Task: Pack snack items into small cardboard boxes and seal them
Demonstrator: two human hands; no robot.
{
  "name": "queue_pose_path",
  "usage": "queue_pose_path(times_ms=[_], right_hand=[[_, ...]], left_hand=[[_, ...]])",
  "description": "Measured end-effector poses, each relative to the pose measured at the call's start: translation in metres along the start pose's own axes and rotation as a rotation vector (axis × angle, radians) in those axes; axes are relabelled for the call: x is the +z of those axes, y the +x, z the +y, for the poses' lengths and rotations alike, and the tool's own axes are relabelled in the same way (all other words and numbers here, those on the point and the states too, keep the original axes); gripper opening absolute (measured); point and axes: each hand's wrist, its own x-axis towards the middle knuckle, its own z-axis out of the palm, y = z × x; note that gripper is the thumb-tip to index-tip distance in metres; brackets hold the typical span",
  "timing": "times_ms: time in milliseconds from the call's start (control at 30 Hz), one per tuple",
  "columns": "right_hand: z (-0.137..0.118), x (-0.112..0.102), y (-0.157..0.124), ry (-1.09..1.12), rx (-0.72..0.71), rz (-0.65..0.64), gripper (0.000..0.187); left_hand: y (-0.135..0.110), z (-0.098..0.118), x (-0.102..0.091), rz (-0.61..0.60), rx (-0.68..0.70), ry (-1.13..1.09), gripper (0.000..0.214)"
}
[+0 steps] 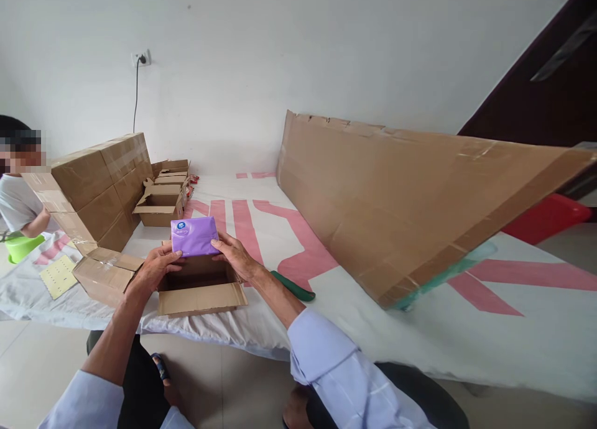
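The purple packet [194, 237] is above the far part of an open carton [203, 299], held between the left hand [157, 267] and the right hand [234, 255]. Each hand's fingers grip one end, thumbs on the printed face, probably so the soft pack stays flat and steady. The carton's near flap is folded outward, apparently leaving its mouth unobstructed; a taped carton [100, 280] sits just left.

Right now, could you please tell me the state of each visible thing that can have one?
Purple packet: held in both hands
Left hand: gripping the packet
Right hand: gripping the packet
Nearest box: open, front flap folded outward
Box on its left: closed, taped
Stacked boxes: closed, taped
Plug: in socket
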Motion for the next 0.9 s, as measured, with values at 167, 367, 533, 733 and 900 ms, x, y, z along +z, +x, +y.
queue_pose_path(times_ms=[167,367,533,733,900], right_hand=[[-0.003,0.0,-0.002,0.02,0.002,-0.025,0.059],[-0.019,0.0,-0.007,0.06,0.014,-0.087,0.05],[-0.031,-0.006,-0.016,0.078,0.061,-0.12,0.05],[-0.032,-0.049,-0.017,0.121,-0.098,0.226,0.052],[-0.016,-0.09,-0.018,-0.029,-0.082,0.497,0.052]], left_hand=[[0.001,-0.001,-0.001,0.014,-0.01,-0.011,0.061],[0.001,-0.005,-0.004,-0.009,0.019,0.006,0.06],[-0.01,0.0,-0.002,-0.116,0.097,0.112,0.065],[-0.033,0.0,0.016,-0.175,0.183,0.6,0.064],[-0.037,-0.008,0.048,-0.411,0.203,1.107,0.032]])
